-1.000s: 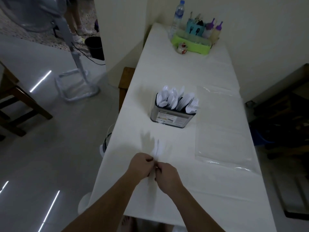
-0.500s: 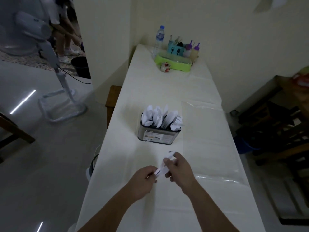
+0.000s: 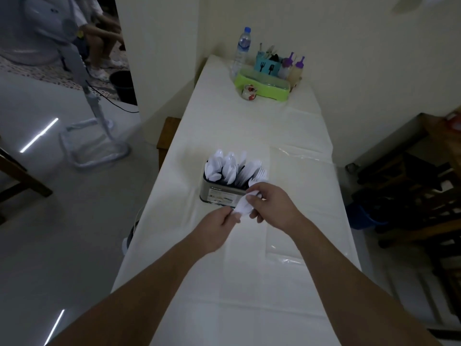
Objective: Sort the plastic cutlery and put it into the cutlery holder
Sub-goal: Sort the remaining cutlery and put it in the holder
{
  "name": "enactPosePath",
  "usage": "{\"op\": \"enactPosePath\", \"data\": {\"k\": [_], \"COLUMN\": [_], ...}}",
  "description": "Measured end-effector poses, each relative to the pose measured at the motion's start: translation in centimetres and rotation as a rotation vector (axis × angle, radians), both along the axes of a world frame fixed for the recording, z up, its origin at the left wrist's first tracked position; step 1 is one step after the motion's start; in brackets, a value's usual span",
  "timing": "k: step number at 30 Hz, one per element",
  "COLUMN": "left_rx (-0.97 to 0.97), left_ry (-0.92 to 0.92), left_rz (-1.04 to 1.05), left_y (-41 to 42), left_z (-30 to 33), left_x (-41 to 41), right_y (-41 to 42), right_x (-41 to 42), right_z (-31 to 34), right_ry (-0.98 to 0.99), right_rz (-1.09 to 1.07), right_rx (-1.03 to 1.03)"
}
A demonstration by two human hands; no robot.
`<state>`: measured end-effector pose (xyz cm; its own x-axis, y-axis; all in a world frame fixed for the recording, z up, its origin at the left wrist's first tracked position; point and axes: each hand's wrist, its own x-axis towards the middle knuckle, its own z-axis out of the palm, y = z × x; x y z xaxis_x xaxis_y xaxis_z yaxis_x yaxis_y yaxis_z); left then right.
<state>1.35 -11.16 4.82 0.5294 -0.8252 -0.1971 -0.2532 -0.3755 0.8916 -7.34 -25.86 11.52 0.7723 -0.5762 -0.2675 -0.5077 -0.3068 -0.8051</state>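
A grey metal cutlery holder [image 3: 219, 194] stands mid-table, packed with white plastic spoons [image 3: 222, 166] on its left side and forks [image 3: 260, 174] on its right. Just in front of it both hands grip white plastic cutlery [image 3: 242, 207]. My right hand [image 3: 273, 204] holds the upper end close to the holder's front right corner, with fork tines showing above its fingers. My left hand [image 3: 217, 227] pinches the lower end. How many pieces I hold is unclear.
A long table with a white cloth [image 3: 249, 283] and a clear plastic sheet [image 3: 304, 196] on its right. At the far end a green tray [image 3: 263, 87], water bottle [image 3: 243, 49], sauce bottles [image 3: 295, 68]. A standing fan [image 3: 82, 101] and a person on the left; dark furniture on the right.
Both hands rose from the cloth with the white cutlery and carried it forward to the front of the holder. The view tilted up and closer.
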Motion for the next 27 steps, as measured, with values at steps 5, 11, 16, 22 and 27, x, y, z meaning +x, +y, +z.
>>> {"op": "enactPosePath", "data": {"k": [5, 11, 16, 22, 27], "left_rx": [-0.045, -0.075, -0.143, -0.009, 0.078], "left_ry": [0.027, -0.077, -0.291, -0.562, -0.688], "left_rz": [0.069, 0.131, 0.318, 0.214, 0.117], "left_y": [-1.2, -2.9, -2.2, -2.1, -2.7], "left_z": [0.5, 1.4, 0.2, -1.8, -2.3], "left_x": [0.6, 1.0, 1.9, 2.1, 2.2], "right_y": [-1.3, -2.7, -5.3, -6.4, -6.2], "right_x": [0.2, 1.4, 2.2, 3.7, 4.7], "right_z": [2.4, 4.4, 8.0, 8.7, 6.5], "right_ry": [0.017, -0.032, -0.076, -0.028, 0.047], "right_rz": [0.126, 0.052, -0.003, 0.068, 0.153], "right_rx": [0.104, -0.100, -0.337, -0.570, -0.639]}}
